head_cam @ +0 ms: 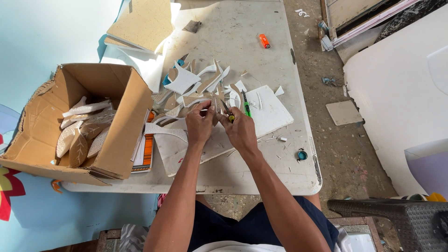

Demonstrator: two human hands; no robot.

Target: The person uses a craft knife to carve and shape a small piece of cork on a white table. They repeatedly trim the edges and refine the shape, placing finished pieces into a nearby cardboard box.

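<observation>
Seen from above by the head camera, a person sits at a white folding table point(280, 56) and works with both bare hands near its middle. The left hand point(199, 125) is closed in a pinch around a small tan-and-white foam cutout point(215, 106), held just above a white foam board point(268, 112) lying on the table. The right hand point(241, 130) is wrapped around a slim craft knife point(227, 112) with a yellow-and-black body, its tip right at the cutout's edge. The cutout looks very light, stiff but easily dented or snapped, so it seems best gripped at its broader part, fingers clear of the blade. Around the hands lies a heap of curved foam offcuts point(191, 81), white and tan. A green marker-like pen point(246, 108) rests just beyond the right hand. To the left stands an open cardboard box point(126, 135) holding finished leaf-shaped pieces point(81, 135), with a striped orange booklet point(147, 151) tucked beside it. Farther away lie tan sheets point(140, 23) and an orange lighter point(264, 41). A small teal cap point(302, 155) sits near the table's right edge, above a dusty floor point(345, 154).
</observation>
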